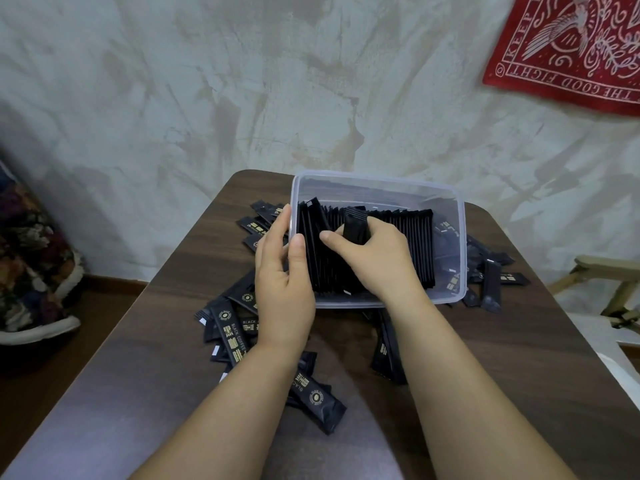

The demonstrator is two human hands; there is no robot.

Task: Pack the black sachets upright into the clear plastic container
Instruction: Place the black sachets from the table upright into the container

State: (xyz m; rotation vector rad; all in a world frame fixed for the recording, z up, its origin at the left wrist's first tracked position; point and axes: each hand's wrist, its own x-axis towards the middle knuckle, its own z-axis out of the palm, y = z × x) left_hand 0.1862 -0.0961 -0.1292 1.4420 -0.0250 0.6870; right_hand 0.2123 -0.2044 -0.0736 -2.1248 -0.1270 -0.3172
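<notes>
Toward the far edge of the table, the clear plastic container point(377, 180) sat with a packed row of sachets point(412, 244) standing upright inside it, running from its left wall across most of its width. A few more sachets lay flat on the container's floor at its right end.

Over the middle of that row, the right hand point(377, 258) gripped a single black sachet point(355, 225). Its fingers were curled round it, its top end stuck up above the knuckles, and the thumb reached left against the standing packs. The left hand point(284, 282) held the container's left wall, thumb over the rim and fingers down the outside.

Loose sachets point(230, 336) lay scattered flat on the table around the container. One heap was at its near left under the left forearm, some were by its far left corner, others were along its right side, and a few lay between the two forearms toward the near edge. The table point(138, 341) was dark wood grain with rounded far corners.

Beyond it rose a mottled pale wall point(242, 81) with a red printed cloth point(571, 46) hanging at the upper right. A patterned fabric bundle point(31, 258) rested on the floor off the left edge, and a light wooden frame point(616, 292) stood off the right edge.
</notes>
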